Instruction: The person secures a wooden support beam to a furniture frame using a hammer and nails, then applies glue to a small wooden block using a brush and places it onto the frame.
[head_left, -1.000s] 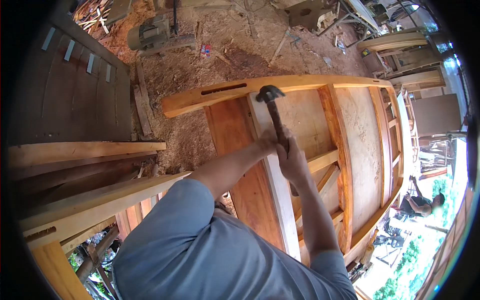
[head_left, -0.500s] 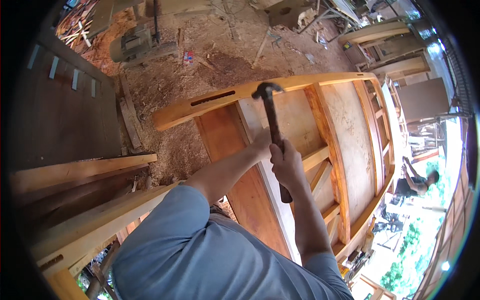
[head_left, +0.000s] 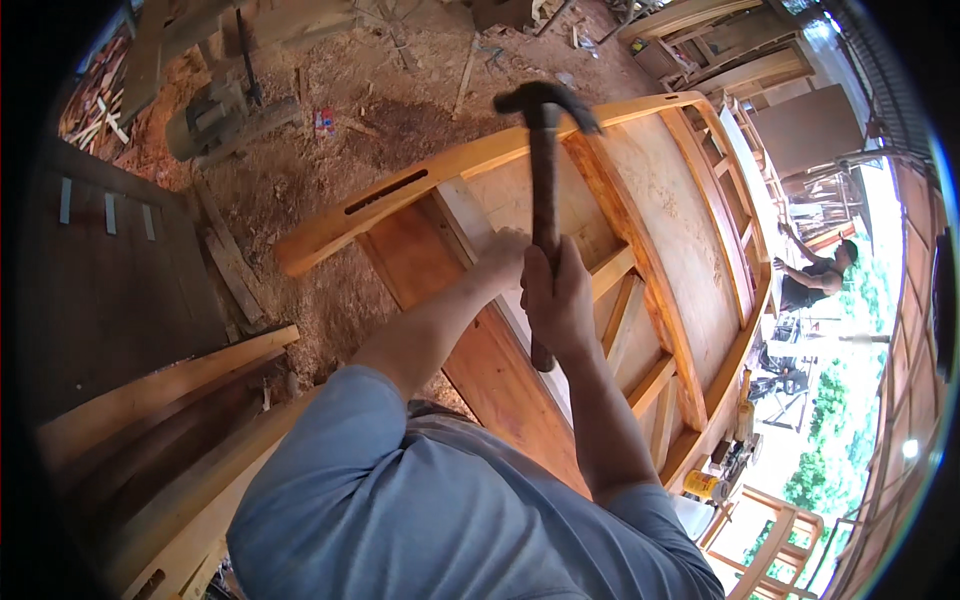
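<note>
My right hand (head_left: 560, 305) is wrapped round the dark handle of a claw hammer (head_left: 543, 190), which it holds upright with the head raised above the work. Beyond it, my left hand (head_left: 503, 258) is closed low against a wooden frame (head_left: 400, 195) with pale panels, beside a light grey-white strip (head_left: 462, 220). Its fingertips are partly hidden behind the right hand and the hammer, and I cannot make out what they hold. A reddish-brown board (head_left: 480, 350) runs under my left forearm along the frame's near side.
A dark panel (head_left: 120, 260) with light strips stands at the left, near long timber pieces (head_left: 170, 390). An electric motor (head_left: 210, 120) rests on the sawdust-covered floor. Another person (head_left: 815, 275) is at the far right. A yellow-labelled container (head_left: 705, 486) sits beyond the frame's right edge.
The hammer has been lifted, and its head looks larger and closer. The whole view has shifted, with the frame lying a little further left. My left hand stays by the pale strip.
</note>
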